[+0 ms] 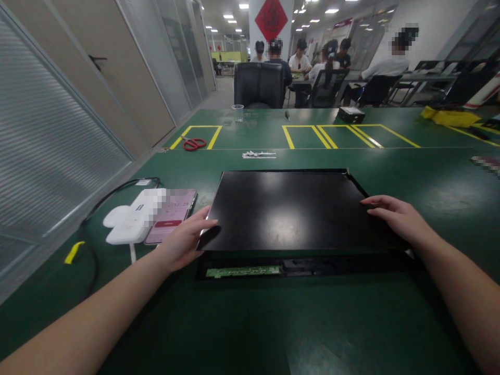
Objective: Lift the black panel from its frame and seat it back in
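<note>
A flat black LCD panel [281,213] spans the space between my two hands, its glossy face up and catching light. My left hand [191,234] is closed on its left edge, thumb on top and fingers beneath. At the right edge, my right hand [390,213] pinches the panel with thumb and fingertips. Below lies a black frame [344,264], mostly hidden by the panel; its near strip shows. A green circuit board [242,271] sits in that strip. The panel's near edge appears raised off the frame.
Left of the panel lie a phone [174,213], a white charger-like device [135,219] and a black cable [96,250]. Farther off are red-handled scissors [194,144], white scraps [258,154], a clear cup [238,113] and a black box [350,114]. Several people sit behind.
</note>
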The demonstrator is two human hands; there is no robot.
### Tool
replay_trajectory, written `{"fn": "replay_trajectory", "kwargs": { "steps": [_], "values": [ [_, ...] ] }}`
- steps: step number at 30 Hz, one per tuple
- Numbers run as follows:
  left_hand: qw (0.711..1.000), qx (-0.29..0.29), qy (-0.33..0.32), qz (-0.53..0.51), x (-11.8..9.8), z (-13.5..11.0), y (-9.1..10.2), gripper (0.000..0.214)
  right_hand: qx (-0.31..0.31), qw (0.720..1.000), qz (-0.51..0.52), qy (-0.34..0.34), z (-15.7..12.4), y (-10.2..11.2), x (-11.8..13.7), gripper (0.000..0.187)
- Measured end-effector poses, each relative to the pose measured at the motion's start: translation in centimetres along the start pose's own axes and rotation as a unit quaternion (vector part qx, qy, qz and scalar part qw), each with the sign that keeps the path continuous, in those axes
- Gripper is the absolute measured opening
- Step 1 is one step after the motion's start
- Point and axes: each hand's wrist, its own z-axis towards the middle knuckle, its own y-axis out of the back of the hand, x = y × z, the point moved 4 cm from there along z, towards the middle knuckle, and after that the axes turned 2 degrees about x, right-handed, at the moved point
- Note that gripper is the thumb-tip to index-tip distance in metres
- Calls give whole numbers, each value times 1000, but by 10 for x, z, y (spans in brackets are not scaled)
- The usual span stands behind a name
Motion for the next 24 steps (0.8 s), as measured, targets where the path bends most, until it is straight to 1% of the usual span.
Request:
{"fn": "replay_trajectory", "kwargs": {
  "steps": [7,15,19,24],
  "values": [
    [1000,-11,6,3,2,-2,1,68,1,1000,-1,6,1,1,-1,36],
    [1000,1,-4,7,1,1,0,66,7,1000,1,3,0,0,1,36],
    [1000,7,-10,-7,0,1,-1,62,12,1000,7,0,-2,-1,1,34],
    [999,16,-16,-25,-1,-1,-4,66,12,999,35,-12,-2,1,1,29]
  ]
}}
